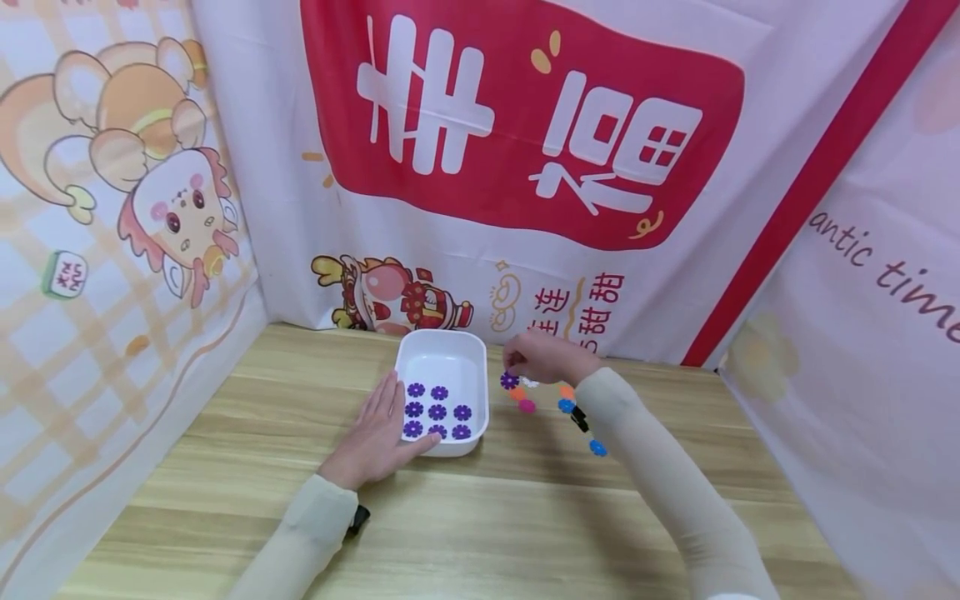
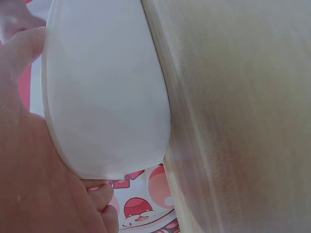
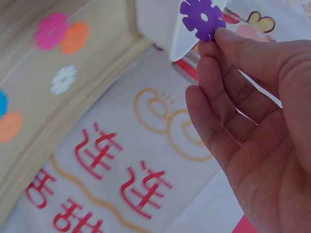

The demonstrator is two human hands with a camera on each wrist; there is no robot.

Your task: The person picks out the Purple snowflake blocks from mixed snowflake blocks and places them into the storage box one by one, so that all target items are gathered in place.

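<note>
My left hand [image 1: 375, 437] lies at the near left corner of a white plastic tray [image 1: 482, 371]. Its straight fingers rest along the tray's left side, and the thumb touches the front rim. Inside the tray are several purple flower-shaped discs [image 1: 437, 412] in rough rows. Just right of the tray, my right hand [image 1: 551, 357] pinches another purple flower-shaped disc [image 3: 203, 18] between thumb and forefinger, raised over the table. The other fingers of that hand are loosely bent in the right wrist view. From the left wrist, the tray's outer wall [image 2: 107, 92] fills the middle.
Loose discs lie right of the tray: a pink one [image 1: 527, 406], an orange one [image 3: 75, 37], a white one [image 3: 63, 79] and blue ones, including one nearest me [image 1: 597, 447]. My right forearm [image 1: 660, 458] crosses above the wooden table [image 1: 480, 533]. A printed cloth [image 1: 525, 167] hangs behind.
</note>
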